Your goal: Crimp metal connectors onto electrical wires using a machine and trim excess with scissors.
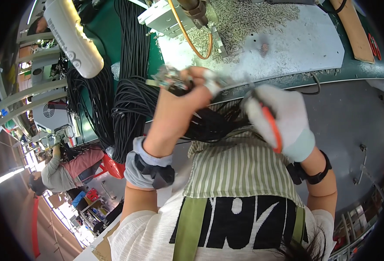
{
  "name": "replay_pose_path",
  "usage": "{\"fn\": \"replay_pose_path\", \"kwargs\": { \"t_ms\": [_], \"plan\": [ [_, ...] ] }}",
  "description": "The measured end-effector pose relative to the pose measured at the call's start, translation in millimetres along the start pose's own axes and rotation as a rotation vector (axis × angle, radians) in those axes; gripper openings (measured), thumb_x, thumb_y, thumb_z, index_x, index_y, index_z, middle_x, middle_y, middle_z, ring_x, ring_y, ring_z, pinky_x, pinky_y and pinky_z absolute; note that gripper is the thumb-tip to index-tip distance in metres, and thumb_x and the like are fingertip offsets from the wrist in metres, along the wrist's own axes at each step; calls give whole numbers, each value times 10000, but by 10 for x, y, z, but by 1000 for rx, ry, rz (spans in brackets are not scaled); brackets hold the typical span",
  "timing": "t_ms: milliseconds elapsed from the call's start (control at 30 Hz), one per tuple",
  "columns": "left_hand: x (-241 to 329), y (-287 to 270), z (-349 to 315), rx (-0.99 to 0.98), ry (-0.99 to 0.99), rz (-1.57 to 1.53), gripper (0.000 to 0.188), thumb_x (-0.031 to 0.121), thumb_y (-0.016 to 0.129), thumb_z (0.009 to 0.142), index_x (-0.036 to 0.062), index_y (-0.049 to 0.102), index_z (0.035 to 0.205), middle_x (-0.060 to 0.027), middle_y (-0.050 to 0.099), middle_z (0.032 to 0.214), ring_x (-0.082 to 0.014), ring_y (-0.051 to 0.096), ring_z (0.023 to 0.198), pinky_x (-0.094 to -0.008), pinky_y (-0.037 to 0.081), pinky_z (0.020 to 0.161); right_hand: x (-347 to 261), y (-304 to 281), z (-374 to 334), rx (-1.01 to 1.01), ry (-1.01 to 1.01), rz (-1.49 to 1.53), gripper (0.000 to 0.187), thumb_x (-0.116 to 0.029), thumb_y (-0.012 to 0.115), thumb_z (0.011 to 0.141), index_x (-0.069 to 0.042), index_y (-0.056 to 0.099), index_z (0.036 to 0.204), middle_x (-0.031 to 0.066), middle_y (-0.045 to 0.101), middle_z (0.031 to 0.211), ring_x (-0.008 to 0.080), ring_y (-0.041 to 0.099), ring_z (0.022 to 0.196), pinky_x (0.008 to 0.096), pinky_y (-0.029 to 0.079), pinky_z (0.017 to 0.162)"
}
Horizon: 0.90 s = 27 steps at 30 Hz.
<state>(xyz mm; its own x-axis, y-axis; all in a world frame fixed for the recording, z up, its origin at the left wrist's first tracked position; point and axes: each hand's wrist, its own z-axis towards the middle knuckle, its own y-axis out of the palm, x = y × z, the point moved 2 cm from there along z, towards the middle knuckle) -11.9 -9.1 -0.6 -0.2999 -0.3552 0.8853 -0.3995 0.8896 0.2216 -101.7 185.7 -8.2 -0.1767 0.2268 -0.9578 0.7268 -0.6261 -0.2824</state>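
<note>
My left hand [189, 91], with white wrapping on a fingertip, is closed around a bundle of black cables near their blurred metallic ends [171, 77]. The black cables [211, 126] trail from there across my lap. To its right, my right hand [283, 117] wears a white glove and grips a red-handled tool [272, 126]. Its working end is smeared by motion, so its exact kind does not show. Both hands are above the lap, at the near edge of the table, slightly apart from each other.
A machine [170, 19] with an orange tube stands at the table's far side, by many small metal pieces [252, 21] on a white board [296, 52]. Long coils of black cable [133, 100] hang off the left edge. Red-handled scissors [374, 47] lie far right. Another person [66, 174] sits left.
</note>
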Motion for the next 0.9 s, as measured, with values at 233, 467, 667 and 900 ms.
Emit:
{"fn": "replay_pose_path", "kwargs": {
  "t_ms": [233,467,667,900],
  "plan": [
    [82,-149,520,-121,17,-178,148,34,641,817,-9,603,954,-18,600,814,-62,447,625,-229,386,567,18,-148,642,3,14,-10,244,-216,567,898,-6,561,773,27,522,542,74,496,422,219,390,400],
    [203,-160,717,-16,70,191,217,86,700,774,-7,604,946,-20,596,815,-81,524,681,-245,448,607,37,-85,1072,-173,95,234,287,-251,564,896,-23,528,726,27,511,523,87,487,397,233,381,378],
    [322,-87,738,26,215,350,266,44,733,725,-10,604,952,-21,608,828,-87,570,715,-252,486,657,48,-143,1186,-211,31,258,296,-268,572,889,-19,529,734,30,511,523,87,473,387,231,372,370],
    [190,-46,634,133,161,422,319,7,734,705,-25,603,994,-49,621,884,-107,596,800,-254,511,698,116,-93,1097,-254,88,257,210,-194,591,836,8,556,789,49,518,590,93,518,455,237,405,414]
  ]
}}
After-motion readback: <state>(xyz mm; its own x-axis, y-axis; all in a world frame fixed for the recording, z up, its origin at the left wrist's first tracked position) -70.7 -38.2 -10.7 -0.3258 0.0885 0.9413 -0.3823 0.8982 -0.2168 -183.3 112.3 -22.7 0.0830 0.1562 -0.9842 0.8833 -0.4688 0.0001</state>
